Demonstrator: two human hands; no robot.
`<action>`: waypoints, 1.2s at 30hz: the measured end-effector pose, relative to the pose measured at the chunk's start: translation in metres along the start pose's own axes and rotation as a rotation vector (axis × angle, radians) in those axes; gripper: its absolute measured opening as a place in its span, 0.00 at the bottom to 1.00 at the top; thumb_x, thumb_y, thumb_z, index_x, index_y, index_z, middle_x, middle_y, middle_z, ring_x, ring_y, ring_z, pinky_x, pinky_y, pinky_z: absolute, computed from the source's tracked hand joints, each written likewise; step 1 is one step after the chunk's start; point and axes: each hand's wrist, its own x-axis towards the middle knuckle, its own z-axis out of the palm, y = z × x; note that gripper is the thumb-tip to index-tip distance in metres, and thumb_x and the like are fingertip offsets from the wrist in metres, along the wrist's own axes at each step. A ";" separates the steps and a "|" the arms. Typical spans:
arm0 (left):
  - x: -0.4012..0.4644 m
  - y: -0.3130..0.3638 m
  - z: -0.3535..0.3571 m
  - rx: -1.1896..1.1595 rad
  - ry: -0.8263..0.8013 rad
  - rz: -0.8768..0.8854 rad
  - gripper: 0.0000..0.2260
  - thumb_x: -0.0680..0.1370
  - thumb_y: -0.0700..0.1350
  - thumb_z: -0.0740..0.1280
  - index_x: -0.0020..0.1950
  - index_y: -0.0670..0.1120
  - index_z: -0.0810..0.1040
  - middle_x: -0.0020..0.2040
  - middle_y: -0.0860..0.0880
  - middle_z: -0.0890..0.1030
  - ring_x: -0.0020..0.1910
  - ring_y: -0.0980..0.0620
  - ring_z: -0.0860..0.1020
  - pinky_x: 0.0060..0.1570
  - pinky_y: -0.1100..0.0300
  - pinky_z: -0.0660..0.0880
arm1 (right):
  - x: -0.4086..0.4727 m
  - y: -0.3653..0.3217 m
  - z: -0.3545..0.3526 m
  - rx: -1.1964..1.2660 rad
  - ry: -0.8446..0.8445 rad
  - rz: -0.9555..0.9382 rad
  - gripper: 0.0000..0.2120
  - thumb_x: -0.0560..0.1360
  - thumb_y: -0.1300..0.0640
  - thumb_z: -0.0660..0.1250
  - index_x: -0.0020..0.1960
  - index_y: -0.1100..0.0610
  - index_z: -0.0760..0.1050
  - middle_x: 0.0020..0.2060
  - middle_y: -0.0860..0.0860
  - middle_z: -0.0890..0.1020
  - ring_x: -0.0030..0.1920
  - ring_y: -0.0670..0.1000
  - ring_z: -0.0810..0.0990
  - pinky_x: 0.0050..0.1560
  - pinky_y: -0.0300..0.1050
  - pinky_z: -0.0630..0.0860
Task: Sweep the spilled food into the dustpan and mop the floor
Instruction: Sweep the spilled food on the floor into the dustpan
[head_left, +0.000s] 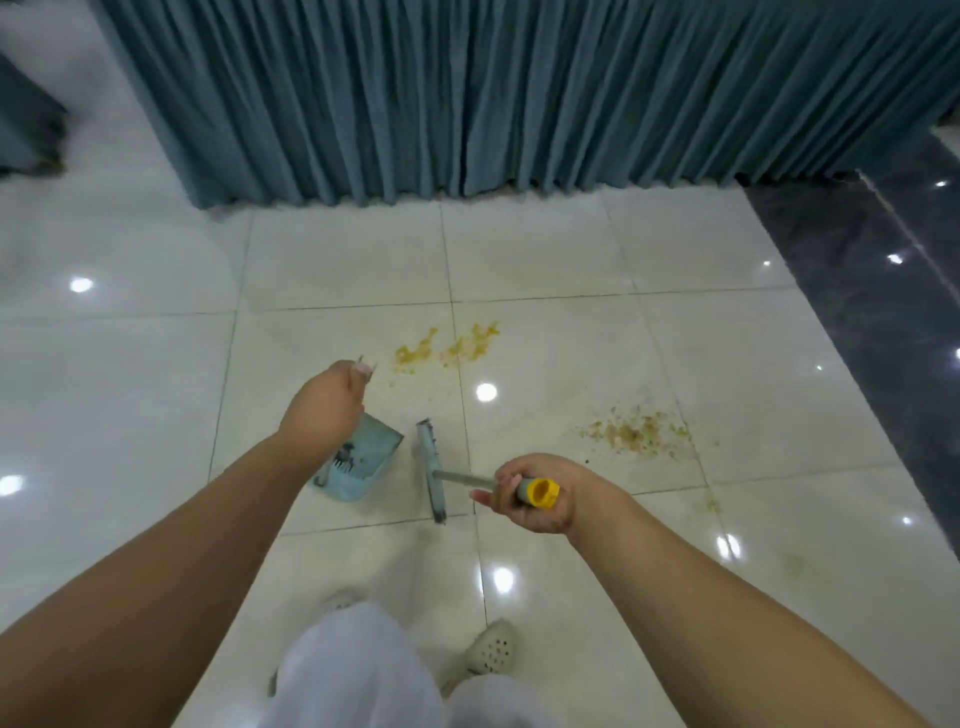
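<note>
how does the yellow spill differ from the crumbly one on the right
The yellow spill is bright, smeared and looks wet; the crumbly spill is duller tan-green and scattered in dry-looking bits. The yellow spill lies ahead of the dustpan; the crumbly spill lies right of the broom head. Both are unswept on white tile.

One camera only, on the person's head, looks forward and steeply down at the floor, close above both forearms.

Glossy tiled floor – yellow spill, crumbs, dustpan
</note>
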 end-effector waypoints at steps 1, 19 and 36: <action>-0.004 -0.003 0.001 0.012 0.046 -0.034 0.20 0.83 0.50 0.48 0.55 0.39 0.75 0.47 0.39 0.80 0.48 0.41 0.77 0.43 0.57 0.66 | 0.005 0.000 0.002 -0.026 -0.007 0.027 0.05 0.78 0.69 0.53 0.53 0.66 0.65 0.47 0.65 0.71 0.15 0.48 0.67 0.16 0.33 0.70; 0.004 -0.022 0.033 0.153 0.182 -0.216 0.21 0.83 0.52 0.48 0.53 0.40 0.74 0.40 0.41 0.81 0.40 0.42 0.78 0.41 0.55 0.71 | 0.050 -0.036 0.011 0.206 0.012 0.072 0.03 0.79 0.68 0.57 0.50 0.68 0.66 0.41 0.66 0.72 0.13 0.49 0.67 0.15 0.33 0.69; 0.052 0.039 0.094 0.093 -0.039 -0.007 0.22 0.82 0.52 0.47 0.57 0.39 0.73 0.43 0.41 0.78 0.42 0.43 0.74 0.42 0.56 0.68 | 0.005 -0.097 -0.104 0.393 0.203 -0.230 0.08 0.81 0.67 0.52 0.61 0.63 0.60 0.41 0.63 0.68 0.11 0.47 0.63 0.15 0.31 0.66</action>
